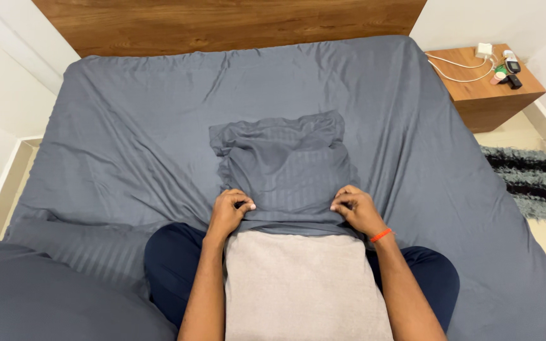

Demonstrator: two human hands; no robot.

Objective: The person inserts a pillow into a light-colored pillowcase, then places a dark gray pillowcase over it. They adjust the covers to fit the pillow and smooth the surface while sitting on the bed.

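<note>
I am working a grey pillowcase [284,167] over a beige pillow [304,284], which is lying lengthwise across my lap with its far end already inside the cover. The pillowcase is bunched and wrinkled beyond my hands, spreading out onto the bed, and its open edge is sitting across the pillow just past my knuckles. Most of the pillow is showing bare between my forearms, so I judge that I am in the early part of the pulling-on step.

My left hand [230,211] is curling closed, fingers and thumb pinching the left corner of the case's open edge. My right hand [356,208], with an orange band at the wrist, is doing the same at the right corner, fingers folded tight on the fabric. Both are gripping the cloth and nothing else.

As I see it, the next move is calling for an even pull towards me with both hands, keeping the hem level so neither side runs ahead, and shaking the slack down from the crumpled far end.

Around this, the grey bedsheet [127,126] is lying creased under everything, a wooden headboard [222,22] is standing beyond, a bedside table [481,85] holding a charger, cable and small items is sitting at the right, and a shaggy rug [532,180] is lying on the floor.
</note>
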